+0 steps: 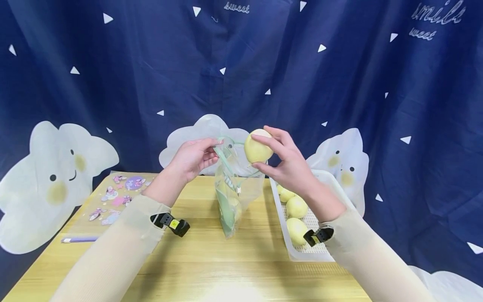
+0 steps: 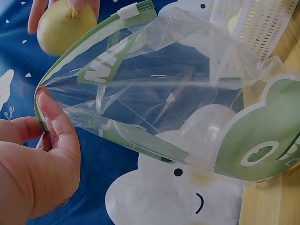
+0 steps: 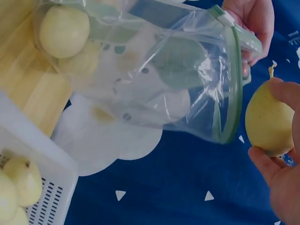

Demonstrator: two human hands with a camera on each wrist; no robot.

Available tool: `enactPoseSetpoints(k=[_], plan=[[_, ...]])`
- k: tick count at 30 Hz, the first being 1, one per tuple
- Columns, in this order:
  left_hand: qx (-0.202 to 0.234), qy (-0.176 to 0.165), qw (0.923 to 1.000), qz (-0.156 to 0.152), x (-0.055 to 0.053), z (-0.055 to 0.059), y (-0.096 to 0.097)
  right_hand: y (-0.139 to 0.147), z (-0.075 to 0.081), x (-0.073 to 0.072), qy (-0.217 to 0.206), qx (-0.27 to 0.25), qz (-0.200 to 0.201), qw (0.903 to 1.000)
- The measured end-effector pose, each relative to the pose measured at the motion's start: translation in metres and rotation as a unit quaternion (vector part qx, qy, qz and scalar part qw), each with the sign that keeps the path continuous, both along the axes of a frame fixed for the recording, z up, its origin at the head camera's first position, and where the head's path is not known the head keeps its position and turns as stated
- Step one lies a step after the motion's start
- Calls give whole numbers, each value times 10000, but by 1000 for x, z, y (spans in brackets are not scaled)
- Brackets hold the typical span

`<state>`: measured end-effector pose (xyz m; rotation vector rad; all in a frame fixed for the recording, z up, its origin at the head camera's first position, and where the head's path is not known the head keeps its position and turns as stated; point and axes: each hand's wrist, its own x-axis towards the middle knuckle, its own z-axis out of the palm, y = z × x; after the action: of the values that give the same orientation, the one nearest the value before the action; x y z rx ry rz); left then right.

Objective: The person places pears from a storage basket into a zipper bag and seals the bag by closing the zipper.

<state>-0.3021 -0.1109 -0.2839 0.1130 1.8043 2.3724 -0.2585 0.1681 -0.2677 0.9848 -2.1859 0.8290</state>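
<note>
Head view, with both wrist views for detail: a pale yellow fruit at the mouth of a clear bag. The bag, partly filled, serves as landmark for all positions. The fruit is outside the bag, just beside the right part of its parted green rim; the right wrist view shows a narrow gap between them. This gap appears to be the relation on which the coming move depends. The right hand, on the outer side of the fruit, is the nearer; its fingers pinch the fruit, thumb below and the others above and behind. The left hand, at the left edge of the bag's mouth, pinches the rim between thumb and fingers. The fruit is nearly round, so its long axis is hard to fix; its stem points toward the left hand. Right of the bag, on the wooden surface, lies a white basket with more fruit.

Obscured parts: the right forearm covers some of the basket, hiding the total of its fruit. Glare and folds in the plastic blur the bag's contents; at least two fruits show, but no firm count is possible. The left wrist view cuts off the bag's base, and the right wrist view crops the right hand.
</note>
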Motion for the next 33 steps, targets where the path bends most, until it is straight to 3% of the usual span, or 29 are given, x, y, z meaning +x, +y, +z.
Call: enactPoseSetpoints(k=[4, 8, 12, 16, 23, 28, 33], plan=[[-11, -15, 10000, 10, 0, 0, 1, -13, 3, -3, -539, 481, -301, 9969], [-22, -15, 10000, 32, 0, 1, 2, -22, 6, -7, -1289, 957, -730, 9843], [-5, -21, 10000, 23, -1, 1, 3, -28, 4, -12, -1663, 1289, -871, 9737], [3, -16, 10000, 28, -1, 1, 2, -29, 1, -15, -1658, 1381, -760, 9735], [157, 34, 9998, 122, 1, 5, -1, -18, 6, -14, -1063, 826, -574, 9892], [101, 71, 9999, 108, 2, 6, -2, 13, 8, -18, -856, 409, -938, 9911], [79, 74, 9999, 117, 3, 3, -2, 58, -8, -32, -1057, 462, -1495, 9820]])
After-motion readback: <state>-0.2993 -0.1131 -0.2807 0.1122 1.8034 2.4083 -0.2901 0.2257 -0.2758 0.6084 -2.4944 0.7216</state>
